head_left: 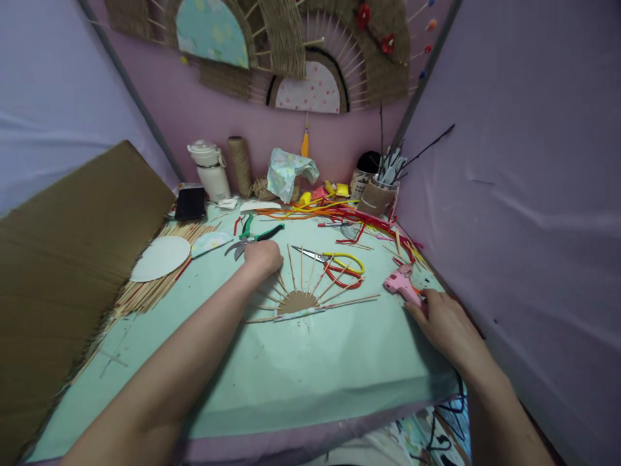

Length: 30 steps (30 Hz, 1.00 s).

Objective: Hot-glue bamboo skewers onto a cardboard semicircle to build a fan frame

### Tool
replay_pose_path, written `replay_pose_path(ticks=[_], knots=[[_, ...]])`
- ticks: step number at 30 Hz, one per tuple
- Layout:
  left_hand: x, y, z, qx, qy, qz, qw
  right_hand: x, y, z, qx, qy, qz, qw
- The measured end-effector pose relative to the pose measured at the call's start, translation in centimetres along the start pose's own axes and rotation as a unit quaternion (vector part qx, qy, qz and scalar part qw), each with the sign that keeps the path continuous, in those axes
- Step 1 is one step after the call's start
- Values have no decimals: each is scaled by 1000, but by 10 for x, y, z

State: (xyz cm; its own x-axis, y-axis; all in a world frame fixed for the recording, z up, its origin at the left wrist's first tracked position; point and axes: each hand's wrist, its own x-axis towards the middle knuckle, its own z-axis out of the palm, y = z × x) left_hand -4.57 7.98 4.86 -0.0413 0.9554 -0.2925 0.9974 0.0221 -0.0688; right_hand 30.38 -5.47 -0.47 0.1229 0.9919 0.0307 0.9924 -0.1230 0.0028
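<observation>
My left hand (263,256) is closed into a loose fist at the upper left edge of a half-round cardboard piece (297,301) with wooden sticks (339,288) fanning out of it; what its fingers hold, if anything, is hidden. My right hand (449,323) rests at the table's right side, fingers curled onto the handle of a pink glue gun (402,286). Yellow-and-red-handled scissors (334,262) lie just behind the fan. Green-handled pliers (252,236) lie behind my left hand.
The table has a mint-green cover (301,375). A bundle of wooden sticks (160,272) and a white disc (160,257) lie at left by a cardboard sheet (63,259). Coloured pipe cleaners (349,217), a cup of tools (378,191), a twine spool (239,165) and a white flask (212,169) stand at the back.
</observation>
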Motion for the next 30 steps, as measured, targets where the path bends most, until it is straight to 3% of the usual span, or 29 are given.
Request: replay_pose_path(ticks=[11, 15, 19, 22, 24, 27, 30], knots=[[11, 5, 4, -9, 6, -8, 1000, 8, -1, 14, 22, 58, 44, 997], [10, 0, 1, -29, 11, 8, 999, 9, -1, 13, 18, 38, 36, 998], [3, -24, -15, -56, 18, 66, 996, 12, -2, 11, 2, 16, 19, 1000], [-4, -50, -31, -92, 31, 165, 981, 15, -4, 9, 22, -12, 9, 1000], [-8, -66, -38, -106, 39, 191, 975, 17, -5, 5, 50, -24, 24, 998], [-10, -78, -37, -113, 56, 212, 969, 16, -3, -8, 102, -28, 91, 990], [-9, -73, -24, -104, 39, 271, 956, 10, 0, -25, 205, -2, 134, 970]])
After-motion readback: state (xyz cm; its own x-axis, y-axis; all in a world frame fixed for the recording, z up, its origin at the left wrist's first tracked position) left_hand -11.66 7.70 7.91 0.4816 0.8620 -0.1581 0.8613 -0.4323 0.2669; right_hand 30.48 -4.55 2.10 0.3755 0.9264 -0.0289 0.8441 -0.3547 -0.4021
